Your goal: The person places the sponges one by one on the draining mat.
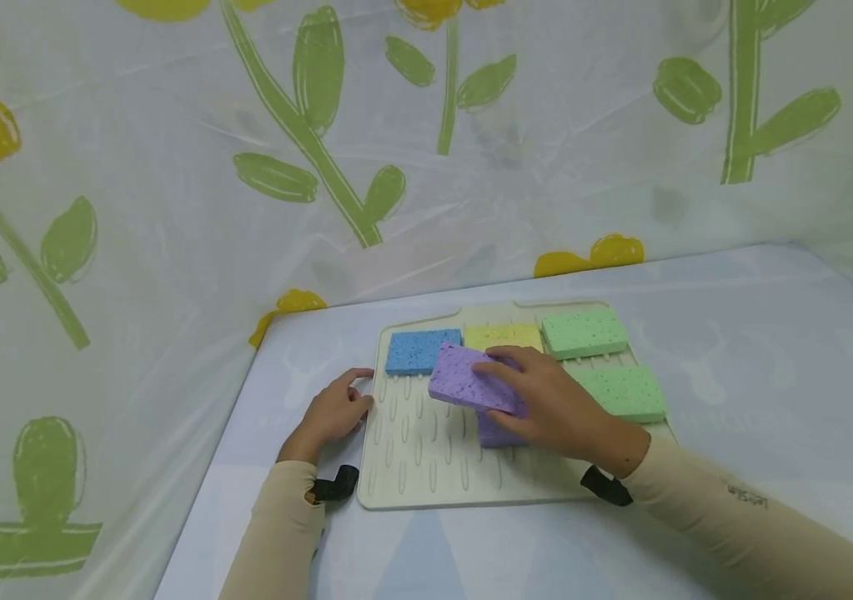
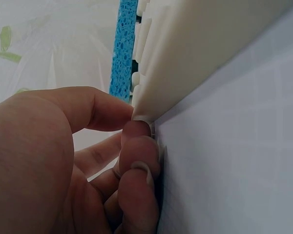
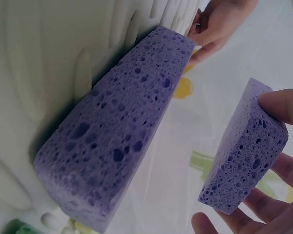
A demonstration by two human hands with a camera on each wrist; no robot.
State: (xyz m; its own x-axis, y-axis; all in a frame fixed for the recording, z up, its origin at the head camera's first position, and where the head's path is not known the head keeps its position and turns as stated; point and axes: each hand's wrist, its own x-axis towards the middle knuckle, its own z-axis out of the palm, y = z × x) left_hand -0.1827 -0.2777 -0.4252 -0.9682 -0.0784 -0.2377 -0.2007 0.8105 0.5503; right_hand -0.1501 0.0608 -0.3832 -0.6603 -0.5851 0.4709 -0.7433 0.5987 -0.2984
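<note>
My right hand (image 1: 557, 404) grips a purple sponge (image 1: 464, 377) between thumb and fingers, tilted and raised. Below it, a second purple sponge (image 3: 115, 131) lies on a cream ribbed mat (image 1: 426, 475), partly hidden by the hand in the head view. The right wrist view shows the held sponge (image 3: 246, 151) apart from the one lying down. At the mat's left edge is my left hand (image 1: 330, 414). In the left wrist view its thumb and curled fingers (image 2: 139, 156) pinch that edge, near a blue sponge (image 2: 122, 53).
Along the mat's far side lie the blue sponge (image 1: 422, 352), a yellow sponge (image 1: 503, 335) and a green sponge (image 1: 585, 333). Another green sponge (image 1: 624, 393) lies at the right side. A pale cloth covers the table (image 1: 741, 375), and a flower-print curtain (image 1: 171, 233) hangs behind.
</note>
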